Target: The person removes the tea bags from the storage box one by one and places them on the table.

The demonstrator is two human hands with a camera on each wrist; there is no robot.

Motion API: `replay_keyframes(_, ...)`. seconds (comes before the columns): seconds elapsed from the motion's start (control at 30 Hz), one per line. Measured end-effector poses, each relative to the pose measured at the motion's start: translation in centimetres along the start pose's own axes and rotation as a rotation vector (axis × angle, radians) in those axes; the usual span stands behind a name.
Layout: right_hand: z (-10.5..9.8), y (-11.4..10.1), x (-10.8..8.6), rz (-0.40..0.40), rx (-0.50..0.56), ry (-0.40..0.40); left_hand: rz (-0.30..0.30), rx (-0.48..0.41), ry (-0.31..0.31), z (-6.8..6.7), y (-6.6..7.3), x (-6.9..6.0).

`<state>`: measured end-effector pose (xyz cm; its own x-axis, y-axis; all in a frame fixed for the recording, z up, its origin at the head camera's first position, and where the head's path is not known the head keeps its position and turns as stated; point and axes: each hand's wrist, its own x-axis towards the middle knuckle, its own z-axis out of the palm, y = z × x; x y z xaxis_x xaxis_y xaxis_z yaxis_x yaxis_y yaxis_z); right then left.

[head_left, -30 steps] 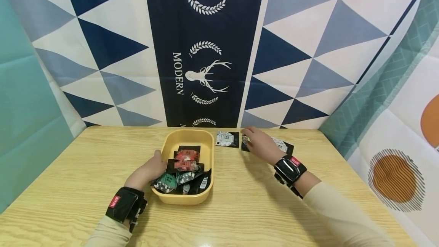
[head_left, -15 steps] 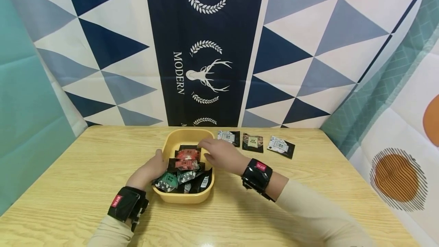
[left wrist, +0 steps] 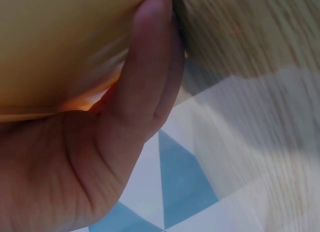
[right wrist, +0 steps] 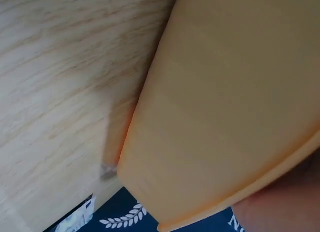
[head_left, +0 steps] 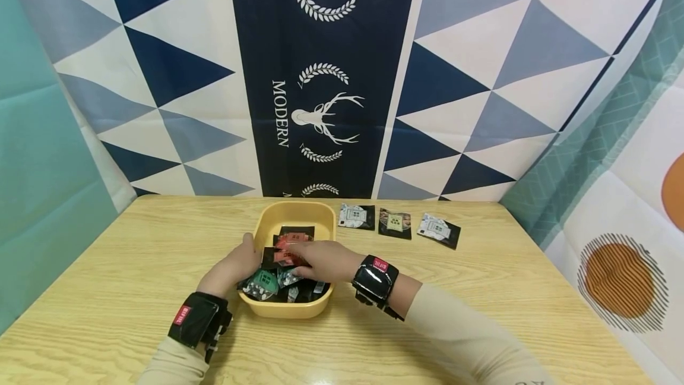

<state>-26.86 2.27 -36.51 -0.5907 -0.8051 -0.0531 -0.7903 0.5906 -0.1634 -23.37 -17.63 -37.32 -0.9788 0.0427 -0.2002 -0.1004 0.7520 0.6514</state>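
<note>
A yellow plastic bin [head_left: 291,311] stands on the table with several black-backed sachets inside, some with red fronts and some with green. My left hand [head_left: 231,266] grips the bin's left side; the left wrist view shows its fingers along the outer wall. Over the right rim reaches my right hand [head_left: 327,261], its fingertips touching a red sachet [head_left: 282,256], thumb held apart from the fingers. Behind that lies another red sachet [head_left: 294,236], and in front a green sachet [head_left: 260,285]. In the right wrist view the bin's wall hides the fingers.
Right of the bin, along the table's back edge, lie a white-and-black sachet [head_left: 357,217], a brown one with a pale green label [head_left: 395,223] and a tilted white-and-black one [head_left: 439,230]. A patterned cloth [head_left: 326,106] hangs behind the wooden table [head_left: 133,272].
My right hand has left the brown sachet at the back of the table and come left into the bin, down onto the red sachet. My left hand stays on the bin.
</note>
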Motion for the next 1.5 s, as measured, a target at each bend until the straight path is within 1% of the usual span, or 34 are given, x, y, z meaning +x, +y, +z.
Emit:
replay_keyframes(0.1,0.2,-0.1,0.1,0.011,-0.032,-0.008,-0.007,-0.006,-0.005,0.0,0.1,0.0)
replay_keyframes(0.17,0.2,-0.3,0.0,0.005,-0.049,0.003,-0.009,-0.013,-0.013,-0.1,0.2,-0.1)
replay_keyframes(0.3,0.2,-0.6,-0.1,-0.025,-0.082,0.043,-0.012,-0.011,-0.024,-0.2,0.3,-0.1)
replay_keyframes(0.4,0.2,-0.9,-0.4,-0.052,-0.116,0.075,-0.014,-0.001,-0.021,-0.3,0.3,-0.1)
replay_keyframes(0.57,0.3,-1.2,-0.8,-0.102,-0.172,0.126,-0.028,-0.016,-0.026,-0.2,0.2,-0.1)
replay_keyframes(0.77,0.3,-1.5,-1.2,-0.129,-0.223,0.129,-0.030,-0.030,-0.034,-0.1,0.0,0.1)
replay_keyframes(0.97,-0.2,-1.7,-1.8,-0.110,-0.194,0.100,-0.031,-0.024,-0.031,-0.1,-0.1,0.1)
replay_keyframes(1.13,-0.5,-1.9,-2.5,-0.105,-0.174,0.118,-0.020,-0.028,-0.040,-0.3,-0.1,0.1)
replay_keyframes(1.27,-0.9,-2.1,-3.2,-0.126,-0.151,0.180,-0.027,-0.026,-0.036,-0.2,-0.2,0.2)
replay_keyframes(1.43,-1.4,-2.1,-4.3,-0.155,-0.143,0.290,-0.031,-0.028,-0.035,-0.2,-0.1,0.2)
replay_keyframes(1.5,-1.7,-2.1,-4.8,-0.165,-0.135,0.338,-0.019,-0.035,-0.040,-0.2,-0.3,0.3)
